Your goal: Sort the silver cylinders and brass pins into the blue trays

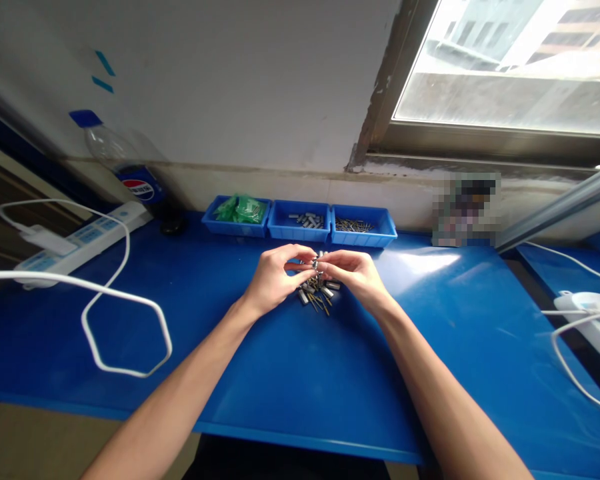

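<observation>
My left hand (276,277) and my right hand (356,275) meet above the middle of the blue table (300,380). The fingertips of both are pinched together at a small silvery metal piece (315,265), mostly hidden by the fingers; its exact kind is too small to make out. Right below them lies a loose pile of small metal parts (320,298): short silver cylinders and thin, brass-coloured pins that look like small bits. Part of this pile is covered by my hands.
Along the wall stand three blue bins: one with green plastic packets (240,209), one with silver cylinders (310,220), one with thin pins (354,226). At left are a cola bottle (143,187), a power strip (87,240) and a looping white cable (167,333).
</observation>
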The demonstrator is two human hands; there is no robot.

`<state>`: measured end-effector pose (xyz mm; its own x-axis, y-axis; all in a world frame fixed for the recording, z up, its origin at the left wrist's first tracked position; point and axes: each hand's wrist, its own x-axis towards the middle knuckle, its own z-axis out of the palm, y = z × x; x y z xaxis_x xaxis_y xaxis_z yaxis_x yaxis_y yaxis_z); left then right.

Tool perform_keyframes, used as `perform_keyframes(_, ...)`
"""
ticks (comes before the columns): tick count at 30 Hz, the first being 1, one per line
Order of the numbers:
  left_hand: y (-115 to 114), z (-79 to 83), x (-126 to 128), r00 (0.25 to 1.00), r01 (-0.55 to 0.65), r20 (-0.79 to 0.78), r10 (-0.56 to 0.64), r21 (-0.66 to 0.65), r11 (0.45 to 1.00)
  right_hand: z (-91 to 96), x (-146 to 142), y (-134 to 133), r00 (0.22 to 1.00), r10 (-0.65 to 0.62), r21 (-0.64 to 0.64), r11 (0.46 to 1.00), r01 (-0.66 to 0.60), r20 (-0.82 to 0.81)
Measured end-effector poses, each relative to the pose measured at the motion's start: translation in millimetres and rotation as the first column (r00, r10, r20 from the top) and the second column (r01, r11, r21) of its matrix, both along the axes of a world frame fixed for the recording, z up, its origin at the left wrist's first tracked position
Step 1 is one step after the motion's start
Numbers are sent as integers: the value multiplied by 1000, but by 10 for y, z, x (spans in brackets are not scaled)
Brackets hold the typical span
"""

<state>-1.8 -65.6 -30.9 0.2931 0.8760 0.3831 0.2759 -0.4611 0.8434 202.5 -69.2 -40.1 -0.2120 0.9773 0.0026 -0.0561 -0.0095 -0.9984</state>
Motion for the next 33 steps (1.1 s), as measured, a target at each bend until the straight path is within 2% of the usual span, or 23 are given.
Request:
perform_keyframes(3,61,-9,-83,980,-30,-194,52,114,993,-10,14,20,991,-134,76,988,134,-10)
perform_keyframes(6,129,-64,-182,924,-28,-368,105,208,978,-13,40,49,956,-285,182,938,294,-73)
perform_keyframes(11,184,-196,-248,862,15,-497,106,232,973,-26,83,86,930,-361,204,907,368,-70)
perform_keyframes(14,176,-219,-230,845,8,-521,120,238,971,-49,89,93,933,-356,204,911,358,-44)
perform_keyframes(20,129,-159,-181,845,6,-517,136,263,965,-61,91,87,934,-357,202,914,351,-8)
perform_keyframes(25,145,-179,-183,803,0,-580,138,232,973,-42,94,82,934,-357,203,915,349,2)
perform_keyframes(33,193,-247,-185,882,-88,-431,189,244,966,-52,90,89,934,-358,195,917,348,13)
